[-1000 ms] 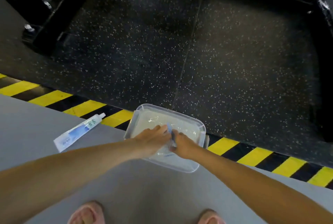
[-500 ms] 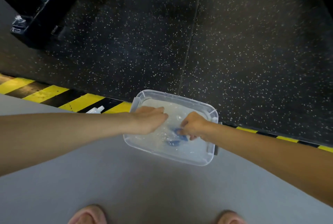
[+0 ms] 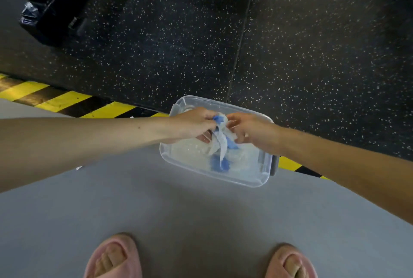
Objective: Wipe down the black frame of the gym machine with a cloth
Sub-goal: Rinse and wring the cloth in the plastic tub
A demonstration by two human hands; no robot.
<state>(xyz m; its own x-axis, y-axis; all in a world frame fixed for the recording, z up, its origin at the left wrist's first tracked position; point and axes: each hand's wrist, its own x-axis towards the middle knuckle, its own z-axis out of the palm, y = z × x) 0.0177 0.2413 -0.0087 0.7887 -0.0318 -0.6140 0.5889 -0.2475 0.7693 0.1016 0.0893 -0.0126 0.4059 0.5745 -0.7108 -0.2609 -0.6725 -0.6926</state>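
A wet white and blue cloth [image 3: 220,143] hangs over a clear plastic tub [image 3: 264,171] of cloudy water on the floor. My left hand [image 3: 194,122] pinches the cloth's top from the left. My right hand [image 3: 250,130] grips the same bunched top from the right. The cloth's lower end dangles into the water. The black frame of the gym machine [image 3: 49,2] stands at the far left on the speckled black mat.
A yellow and black hazard stripe [image 3: 64,101] marks the edge between the speckled mat [image 3: 290,42] and the grey floor [image 3: 178,210]. My two feet in pink slippers [image 3: 114,257] show at the bottom. My left arm hides the floor beside the tub.
Both hands have lifted the cloth up out of the water; before, they were down in the tub with it. The view has shifted, so the tub appears further right and the tube is hidden.
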